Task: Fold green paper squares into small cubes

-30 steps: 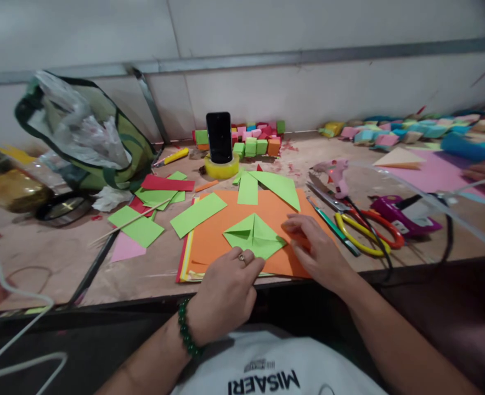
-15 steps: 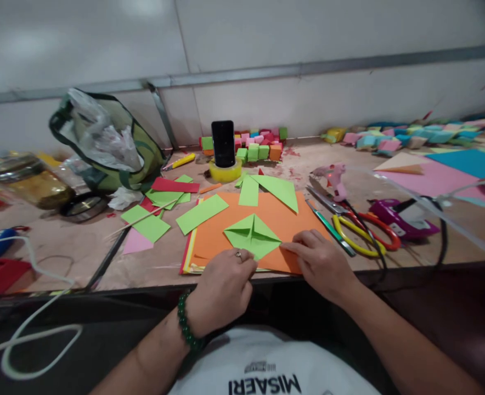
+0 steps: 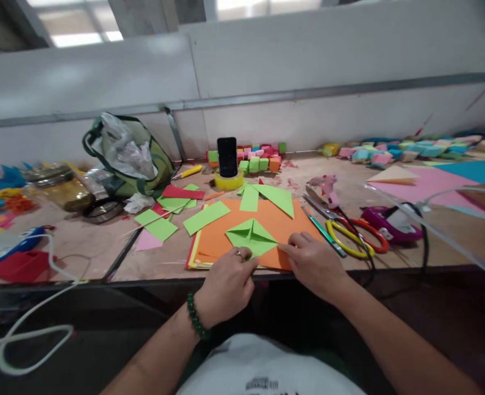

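Since a second ago, the right hand [image 3: 314,266] has come in to the right corner of the folded green paper [image 3: 246,237], and the view has tilted up so windows [image 3: 75,22] show. The folded paper is a diamond whose long axis runs left to right, dipping slightly towards the right; its far corner points away from the person, and a crease drops from there to the middle, where folds stand slightly open. It lies on an orange sheet [image 3: 209,247] near the front edge of the table [image 3: 160,260].

The left hand [image 3: 226,285] has its fingers curled close together over the near corner, hiding it; whether it pinches or only presses, I cannot tell. The right hand reaches with its index finger to the right corner, the other fingers bent; its grip is also unclear.

A green strip [image 3: 207,218] slants over the sheet's left edge. To the right lie a slim green tool [image 3: 328,238] and scissors [image 3: 351,241] with yellow and orange handles.
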A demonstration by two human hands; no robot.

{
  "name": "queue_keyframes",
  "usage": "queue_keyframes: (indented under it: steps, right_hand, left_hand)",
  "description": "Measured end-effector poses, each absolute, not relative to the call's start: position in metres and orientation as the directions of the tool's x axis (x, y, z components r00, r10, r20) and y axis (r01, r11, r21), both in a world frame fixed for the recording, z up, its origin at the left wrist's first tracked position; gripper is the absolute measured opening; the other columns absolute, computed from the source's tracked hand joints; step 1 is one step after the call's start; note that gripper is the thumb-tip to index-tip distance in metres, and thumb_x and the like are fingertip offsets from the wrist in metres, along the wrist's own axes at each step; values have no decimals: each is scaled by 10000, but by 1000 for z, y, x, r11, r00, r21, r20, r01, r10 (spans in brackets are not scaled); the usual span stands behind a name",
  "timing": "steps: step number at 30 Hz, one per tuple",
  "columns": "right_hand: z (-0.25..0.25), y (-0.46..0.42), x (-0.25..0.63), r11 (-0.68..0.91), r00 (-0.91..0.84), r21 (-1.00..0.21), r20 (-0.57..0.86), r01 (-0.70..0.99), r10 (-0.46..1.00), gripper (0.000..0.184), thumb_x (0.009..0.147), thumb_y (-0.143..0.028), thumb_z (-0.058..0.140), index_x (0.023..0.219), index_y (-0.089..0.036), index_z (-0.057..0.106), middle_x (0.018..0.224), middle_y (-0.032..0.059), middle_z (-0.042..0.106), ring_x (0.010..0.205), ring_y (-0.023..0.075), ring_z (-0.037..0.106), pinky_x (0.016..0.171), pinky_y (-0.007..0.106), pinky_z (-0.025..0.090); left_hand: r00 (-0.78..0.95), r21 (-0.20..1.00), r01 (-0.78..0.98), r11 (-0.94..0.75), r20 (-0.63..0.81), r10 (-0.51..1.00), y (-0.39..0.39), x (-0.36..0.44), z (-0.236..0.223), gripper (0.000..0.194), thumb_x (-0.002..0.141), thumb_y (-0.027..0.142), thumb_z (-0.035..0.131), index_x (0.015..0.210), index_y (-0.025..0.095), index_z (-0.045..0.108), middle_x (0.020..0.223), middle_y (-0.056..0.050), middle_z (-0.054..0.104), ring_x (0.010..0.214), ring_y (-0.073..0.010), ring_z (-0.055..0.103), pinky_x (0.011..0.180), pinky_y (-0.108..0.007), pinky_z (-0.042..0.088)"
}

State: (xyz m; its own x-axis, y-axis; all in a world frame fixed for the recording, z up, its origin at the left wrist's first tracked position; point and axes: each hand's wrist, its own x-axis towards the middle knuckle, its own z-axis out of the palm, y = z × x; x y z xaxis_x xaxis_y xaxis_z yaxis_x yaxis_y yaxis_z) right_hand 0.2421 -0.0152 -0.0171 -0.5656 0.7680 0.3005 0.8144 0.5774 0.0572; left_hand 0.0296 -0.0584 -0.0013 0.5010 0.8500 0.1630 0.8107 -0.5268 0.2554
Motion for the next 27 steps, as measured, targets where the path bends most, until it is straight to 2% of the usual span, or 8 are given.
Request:
queue_keyframes:
  steps: [2,5,8,11,16,21,25,27]
  right_hand:
    - [-13,-17,227,626,-619,67,269,777,738,273,860,-109,493,1036,-219,670,849,70,602,809,197,517,647,282,350]
    - [-10,-16,210,601,-594,39,213,798,776,289,884,-160,478,1096,-276,637,838,56,583,740,178,528,548,265,292]
    - [-10,-15,210,547,-543,36,188,837,819,297,884,-142,442,1042,-281,652,828,46,573,644,151,513,497,263,228]
    - [-14,-17,221,532,-528,43,210,846,823,310,879,-128,421,1015,-262,665,847,46,592,611,141,507,481,266,208]
    - [-16,-23,233,507,-514,91,212,857,831,280,878,-143,447,1012,-253,667,865,50,614,631,141,525,468,262,168]
    - [-14,-25,233,491,-502,107,210,865,839,293,869,-123,457,1027,-253,667,884,54,616,640,142,539,473,253,189]
    - [-16,-26,223,693,-684,67,252,718,684,329,867,-128,500,1134,-277,623,860,37,612,676,139,545,505,242,254]
    - [-18,-25,223,729,-713,68,288,682,640,327,863,-124,509,1128,-276,626,845,32,614,684,139,546,508,241,264]
  left_hand:
    - [499,256,804,-536,200,843,-57,30,-3,175,795,99,441,886,175,569,1084,-79,584,943,-221,521,877,-362,449]
    - [513,272,785,-556,216,831,-52,31,-2,135,777,122,484,877,179,554,1100,-62,604,924,-221,516,886,-373,443]
    - [508,290,782,-552,217,834,-51,31,-1,245,788,126,481,1013,171,566,1059,-60,624,940,-222,523,894,-370,440]
    - [506,287,780,-556,232,831,-52,31,-4,353,840,152,465,1183,177,546,1153,-74,611,994,-220,523,921,-370,433]
    - [517,232,794,-562,228,825,-54,31,-8,355,932,325,430,1233,192,563,1245,-125,579,1075,-253,513,946,-427,423]
    - [494,342,769,-540,217,842,-57,25,-9,277,904,301,483,1123,187,607,1264,-86,591,1092,-242,524,943,-404,448]
    - [470,437,735,-519,223,854,-57,17,-15,183,873,277,528,1001,177,612,1253,-70,612,1098,-228,540,931,-377,470]
    - [462,457,726,-514,229,856,-57,15,-17,155,887,266,510,963,181,615,1240,-67,623,1112,-226,542,935,-375,471]
